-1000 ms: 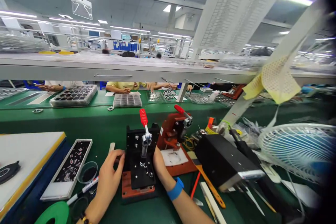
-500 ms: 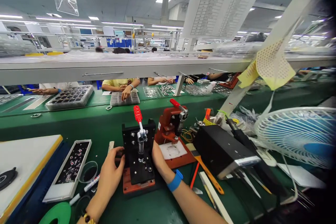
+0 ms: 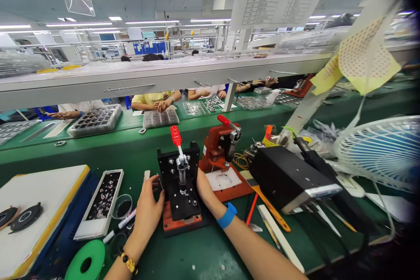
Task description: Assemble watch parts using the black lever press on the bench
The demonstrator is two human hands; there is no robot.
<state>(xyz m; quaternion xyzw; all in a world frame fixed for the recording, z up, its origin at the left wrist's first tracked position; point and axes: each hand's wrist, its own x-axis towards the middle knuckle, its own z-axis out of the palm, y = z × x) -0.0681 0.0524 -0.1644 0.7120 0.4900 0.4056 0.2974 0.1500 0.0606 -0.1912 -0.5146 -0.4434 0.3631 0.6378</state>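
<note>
A black toggle clamp press (image 3: 179, 183) with a red handle (image 3: 176, 135) stands upright on a reddish-brown base (image 3: 182, 224) in front of me. My left hand (image 3: 149, 203) holds its left side, with fingers curled and the thumb near the edge. On the opposite side, my right hand (image 3: 206, 188) lies against the press, its fingers wrapped behind and hidden. The handle points up, touched by neither hand. Just behind my right hand is a second, reddish-brown clamp press (image 3: 216, 148), with a white pad (image 3: 223, 179) on its base.
Left are a white tray of small parts (image 3: 101, 201), a clear cup (image 3: 122, 206), a marker (image 3: 120, 226), a green tape roll (image 3: 85, 259) and a white board (image 3: 42, 192). Right are a brush (image 3: 269, 205), a black box (image 3: 292, 179) and a fan (image 3: 383, 153). Co-workers' hands (image 3: 166, 104) show beyond the shelf (image 3: 183, 76).
The view has shifted, so most bench items appear farther right, and more of the white board shows at left. Both hands stay at the sides of the black press, whose handle remains up.
</note>
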